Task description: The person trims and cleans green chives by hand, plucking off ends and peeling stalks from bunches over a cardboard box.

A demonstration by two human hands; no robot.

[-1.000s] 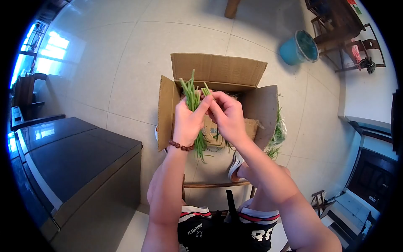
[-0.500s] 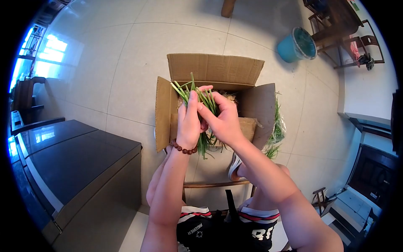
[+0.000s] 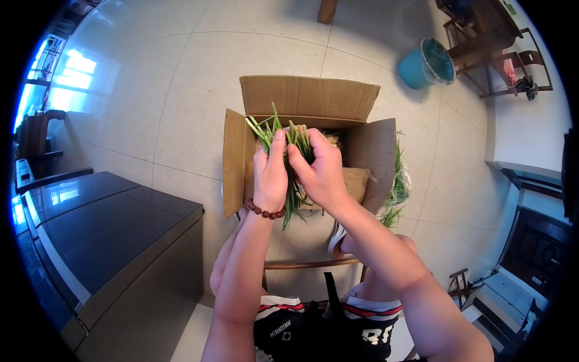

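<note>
Above an open cardboard box (image 3: 310, 99), both of my hands grip a bunch of green garlic chives (image 3: 294, 202). My left hand (image 3: 271, 175), with a brown bead bracelet on the wrist, wraps the bunch from the left. On the other side my right hand (image 3: 325, 172) is closed round more of the stems, thumb near the left thumb. Cut stem ends stick up past the fingers, and thin leaves hang below. The palms and some fingertips are hidden. Inside the box, behind the hands, lies pale brownish stuff I cannot make out.
More green leaves in a clear plastic bag (image 3: 399, 187) lie on the floor right of the box. A blue bucket (image 3: 416, 67) with a liner stands at the upper right. A dark cabinet (image 3: 114, 217) is at the left. My feet flank the box.
My right fingers have drawn in tighter round the stems. The bunch has shifted slightly, and its hanging leaves now gather a little closer together.
</note>
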